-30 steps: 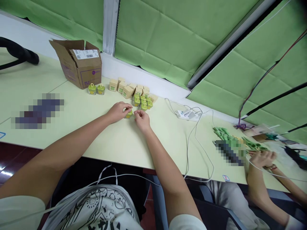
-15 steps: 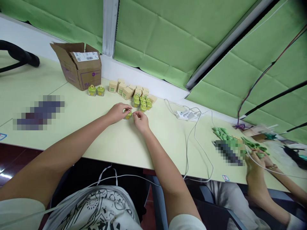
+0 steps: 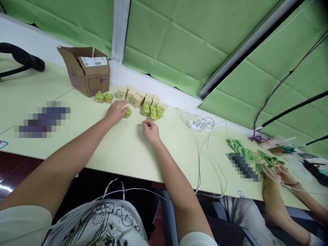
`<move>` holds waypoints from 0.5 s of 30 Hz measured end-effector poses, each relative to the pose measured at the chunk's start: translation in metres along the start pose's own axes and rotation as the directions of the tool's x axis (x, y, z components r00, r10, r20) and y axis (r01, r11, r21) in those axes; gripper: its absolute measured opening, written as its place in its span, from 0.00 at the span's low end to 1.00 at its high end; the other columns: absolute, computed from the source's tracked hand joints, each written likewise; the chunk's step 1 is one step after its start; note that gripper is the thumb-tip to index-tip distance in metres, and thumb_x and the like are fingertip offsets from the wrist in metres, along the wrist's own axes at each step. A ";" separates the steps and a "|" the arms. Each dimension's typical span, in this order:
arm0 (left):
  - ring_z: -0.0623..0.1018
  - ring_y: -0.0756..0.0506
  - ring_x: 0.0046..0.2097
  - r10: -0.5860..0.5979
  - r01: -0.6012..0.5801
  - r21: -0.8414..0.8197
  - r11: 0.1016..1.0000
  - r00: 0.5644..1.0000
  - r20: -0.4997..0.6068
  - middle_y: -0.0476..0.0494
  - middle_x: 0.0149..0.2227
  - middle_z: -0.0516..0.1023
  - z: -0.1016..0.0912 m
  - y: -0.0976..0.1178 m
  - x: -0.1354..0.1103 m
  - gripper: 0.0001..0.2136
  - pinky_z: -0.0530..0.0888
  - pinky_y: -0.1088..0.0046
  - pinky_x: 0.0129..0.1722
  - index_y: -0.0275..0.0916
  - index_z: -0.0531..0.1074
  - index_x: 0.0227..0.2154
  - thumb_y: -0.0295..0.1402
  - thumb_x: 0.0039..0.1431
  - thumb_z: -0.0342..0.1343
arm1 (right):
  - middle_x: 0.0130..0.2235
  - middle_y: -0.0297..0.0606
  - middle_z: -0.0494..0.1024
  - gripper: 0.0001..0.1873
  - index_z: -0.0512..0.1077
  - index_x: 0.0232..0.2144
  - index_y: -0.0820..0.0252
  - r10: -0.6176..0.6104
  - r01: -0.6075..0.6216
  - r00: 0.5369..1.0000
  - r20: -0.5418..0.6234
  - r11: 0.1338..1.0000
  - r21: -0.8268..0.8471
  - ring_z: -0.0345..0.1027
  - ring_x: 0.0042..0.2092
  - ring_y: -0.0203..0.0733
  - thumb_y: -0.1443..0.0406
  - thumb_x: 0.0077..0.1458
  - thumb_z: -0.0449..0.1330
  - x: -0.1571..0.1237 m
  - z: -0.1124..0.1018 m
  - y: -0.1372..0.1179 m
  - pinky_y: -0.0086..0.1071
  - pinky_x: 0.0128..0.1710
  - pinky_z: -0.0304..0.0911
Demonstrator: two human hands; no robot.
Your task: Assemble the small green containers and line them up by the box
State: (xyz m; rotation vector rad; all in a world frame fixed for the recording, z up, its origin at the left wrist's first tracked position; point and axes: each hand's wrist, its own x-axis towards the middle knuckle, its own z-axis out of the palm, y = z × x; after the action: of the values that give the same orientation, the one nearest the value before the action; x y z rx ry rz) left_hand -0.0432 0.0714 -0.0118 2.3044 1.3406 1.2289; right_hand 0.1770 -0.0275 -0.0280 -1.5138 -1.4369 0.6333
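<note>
My left hand [image 3: 117, 111] is closed on a small green-lidded jar [image 3: 127, 113] on the pale table [image 3: 128, 150], to the left of the cluster of similar green jars [image 3: 152, 110]. My right hand [image 3: 150, 130] rests on the table below that cluster, fingers curled with nothing visible in them. Two more green jars [image 3: 104, 97] stand by the cardboard box [image 3: 87, 72]. Small beige boxes [image 3: 138, 96] sit in a row behind the jars.
White cables and a power strip [image 3: 200, 124] lie to the right. A co-worker's hands [image 3: 275, 177] handle green parts [image 3: 246, 150] at the far right. A black chair arm [image 3: 23, 59] is at the far left. Green curtains hang behind.
My left hand has carried the jar leftward and farther away, out of my right hand's reach. My right hand has let go and stays in place.
</note>
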 end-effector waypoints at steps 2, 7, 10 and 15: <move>0.71 0.34 0.66 -0.029 0.031 0.018 0.999 0.993 -0.114 0.36 0.64 0.76 -0.007 -0.001 0.001 0.21 0.64 0.50 0.71 0.40 0.75 0.62 0.39 0.72 0.47 | 0.41 0.39 0.84 0.15 0.76 0.35 0.55 -0.011 0.011 1.000 0.007 1.000 -0.002 0.75 0.44 0.46 0.52 0.58 0.57 0.000 0.001 0.001 0.39 0.49 0.69; 0.77 0.34 0.58 0.072 -0.089 0.182 0.979 0.993 0.095 0.33 0.60 0.77 -0.005 0.030 -0.013 0.20 0.71 0.52 0.62 0.38 0.76 0.58 0.35 0.70 0.47 | 0.41 0.39 0.84 0.14 0.76 0.35 0.55 -0.017 0.017 1.000 0.013 1.000 -0.002 0.75 0.43 0.46 0.52 0.58 0.57 0.000 0.000 0.000 0.39 0.49 0.69; 0.78 0.30 0.55 0.017 -0.114 0.351 0.929 0.964 0.266 0.28 0.53 0.79 0.007 0.042 -0.022 0.17 0.73 0.51 0.57 0.33 0.79 0.49 0.30 0.66 0.48 | 0.41 0.39 0.84 0.14 0.76 0.35 0.55 -0.015 0.015 1.000 0.008 1.000 -0.001 0.75 0.43 0.46 0.53 0.58 0.57 0.000 0.000 -0.001 0.39 0.49 0.69; 0.76 0.29 0.57 -0.051 -0.077 0.408 0.910 0.954 0.294 0.24 0.57 0.77 0.019 0.026 -0.021 0.19 0.72 0.52 0.58 0.30 0.77 0.52 0.27 0.64 0.48 | 0.41 0.39 0.84 0.14 0.76 0.34 0.54 0.003 -0.003 1.000 0.017 1.000 -0.007 0.75 0.43 0.46 0.53 0.58 0.57 -0.002 -0.001 -0.005 0.38 0.47 0.69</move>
State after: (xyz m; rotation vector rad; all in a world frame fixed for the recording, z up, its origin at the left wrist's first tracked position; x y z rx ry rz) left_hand -0.0175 0.0442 -0.0210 2.6455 1.5914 0.5924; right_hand 0.1750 -0.0300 -0.0240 -1.5194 -1.4513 0.6450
